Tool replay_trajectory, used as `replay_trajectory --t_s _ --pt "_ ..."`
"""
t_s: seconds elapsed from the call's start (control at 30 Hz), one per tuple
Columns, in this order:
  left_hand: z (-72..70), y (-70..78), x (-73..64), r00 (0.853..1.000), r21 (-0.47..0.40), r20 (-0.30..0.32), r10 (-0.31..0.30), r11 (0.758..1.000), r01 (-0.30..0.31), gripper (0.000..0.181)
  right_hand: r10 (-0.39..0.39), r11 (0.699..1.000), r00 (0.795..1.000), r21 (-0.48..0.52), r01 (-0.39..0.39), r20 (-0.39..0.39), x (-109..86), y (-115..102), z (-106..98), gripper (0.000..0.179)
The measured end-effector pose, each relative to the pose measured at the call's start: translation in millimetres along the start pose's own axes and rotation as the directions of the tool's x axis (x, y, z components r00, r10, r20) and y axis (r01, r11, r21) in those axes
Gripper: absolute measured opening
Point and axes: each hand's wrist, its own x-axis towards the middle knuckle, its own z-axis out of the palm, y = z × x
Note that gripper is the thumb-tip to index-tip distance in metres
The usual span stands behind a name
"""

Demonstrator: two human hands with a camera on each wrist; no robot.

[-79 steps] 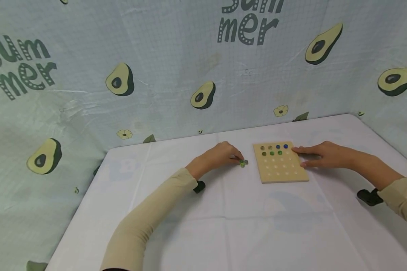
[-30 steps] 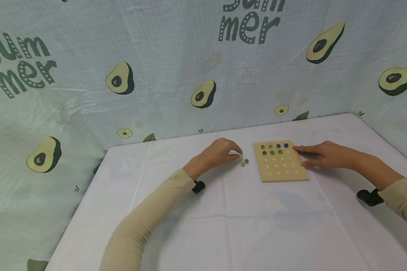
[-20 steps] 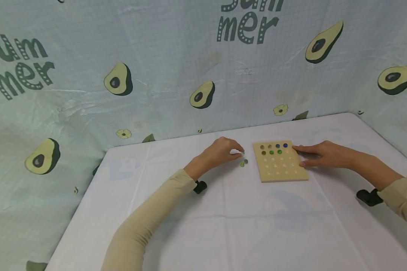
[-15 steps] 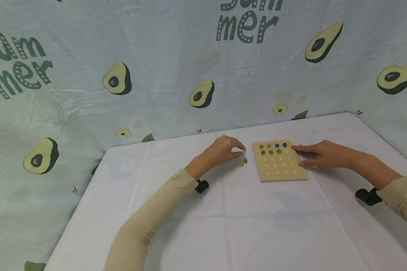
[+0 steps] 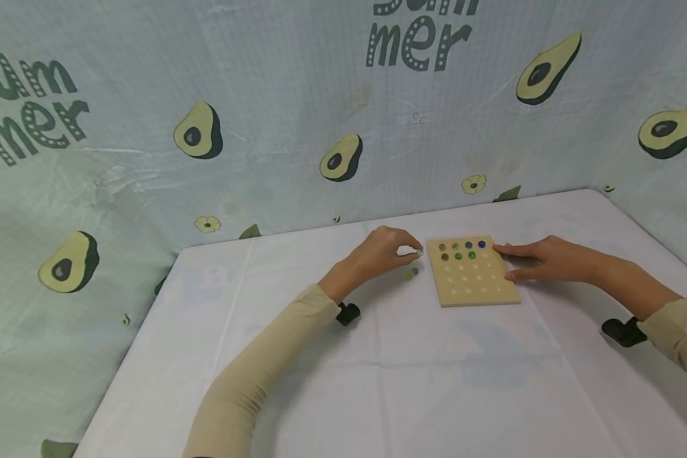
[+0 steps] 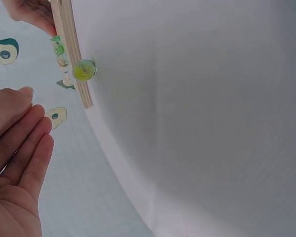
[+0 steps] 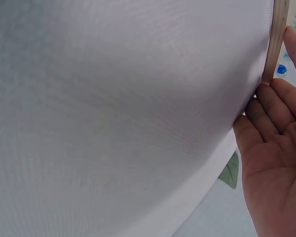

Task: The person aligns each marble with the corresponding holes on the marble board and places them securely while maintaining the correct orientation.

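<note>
In the head view my left hand (image 5: 379, 252) pinches a small pale glass marble (image 5: 420, 252) between thumb and fingertips, just off the left edge of the wooden board (image 5: 451, 298). The left wrist view shows that hand (image 6: 19, 158) with the held marble hidden behind its fingers. Two loose marbles lie on the cloth below it, one yellow-green (image 5: 409, 275) and one darker (image 5: 415, 271). My right hand (image 5: 552, 259) touches the board's right edge with thumb and fingers fairly straight. Marbles fill the board's back row, brownish and blue; brownish and green marbles (image 5: 458, 256) sit in the second row.
Rows of bare hollows (image 5: 471, 280) mark the board's nearer part. A white cloth (image 5: 332, 394) covers the table. Behind rises a pale curtain (image 5: 275, 127) printed with avocados. A dark camera mount (image 5: 624, 332) sits under the right wrist.
My left hand has picked a marble from the small group on the cloth and carried it up and right towards the board. My right hand stays at the board's edge.
</note>
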Motion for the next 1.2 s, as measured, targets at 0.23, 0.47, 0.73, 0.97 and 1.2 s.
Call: replay_trajectory --t_s 0.23,0.47,0.73,0.97,1.2 --pt "0.3 3.5 1.7 1.0 -0.01 0.004 -0.008 1.0 0.008 0.022 0.015 1.0 1.0 0.006 -0.015 0.009 -0.4 -2.4 -0.2 0.08" --pt "-0.4 8.3 3.8 1.0 -0.02 -0.011 -0.006 1.0 0.006 0.021 0.023 1.0 1.0 0.019 -0.023 0.012 -0.9 -1.7 1.6 0.081" --pt "-2.9 15.5 12.8 1.0 0.002 0.018 -0.004 1.0 0.004 0.022 0.016 1.0 1.0 0.009 -0.016 0.011 -1.3 -2.2 0.8 0.08" --pt "-5.2 25.1 21.6 1.0 -0.001 0.03 -0.005 1.0 0.005 0.024 0.007 1.0 1.0 0.004 -0.007 0.011 -1.6 -2.7 -0.3 0.079" --pt "-4.1 29.8 26.6 0.999 -0.016 0.038 0.001 1.0 0.0 0.024 -0.003 1.0 1.0 0.003 0.002 0.013 -0.8 -1.1 0.6 0.079"
